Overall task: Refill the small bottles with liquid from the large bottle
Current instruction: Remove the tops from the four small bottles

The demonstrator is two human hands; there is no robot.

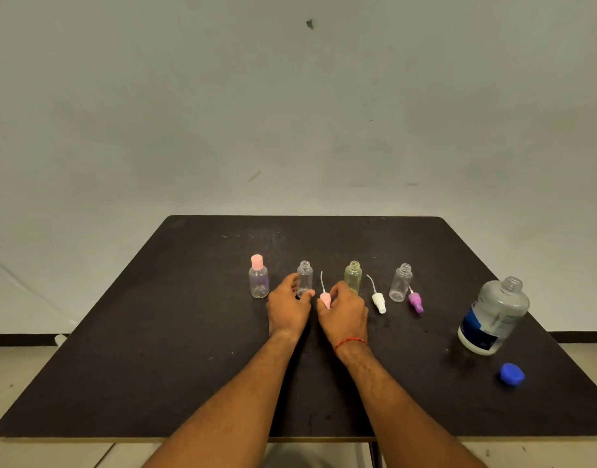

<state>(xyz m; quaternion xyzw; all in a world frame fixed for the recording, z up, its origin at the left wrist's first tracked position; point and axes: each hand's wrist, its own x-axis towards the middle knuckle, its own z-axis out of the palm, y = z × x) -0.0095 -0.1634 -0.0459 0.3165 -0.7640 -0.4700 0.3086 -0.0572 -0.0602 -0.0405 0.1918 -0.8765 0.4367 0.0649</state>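
Nearest us, towards the right front corner of the bench (155, 366), lies the blue cap (512, 374). Just beyond it, by the right edge, the large bottle (494, 315) stands open, translucent with a dark blue label. At the bench's middle our left grip (288, 305) curls round the foot of a clear small bottle (304, 278), thumb on its near side. Our right grip (344, 309) pinches the pink spray top (325, 298), its thin tube pointing away from us.

We judge the light bottle could tip if the left grip slackens as the top goes on, and the tube could miss the narrow neck and bend. The uncapped large bottle would spill if a forearm knocked it.

Further right, the white spray top (378, 300) and purple spray top (415, 301) lie on their sides. Behind them the yellowish bottle (353, 276) and another clear bottle (401, 282) stand open, and a pink-capped bottle (258, 276) ends the row on the left. All are see-through, but we cannot tell their fill levels.
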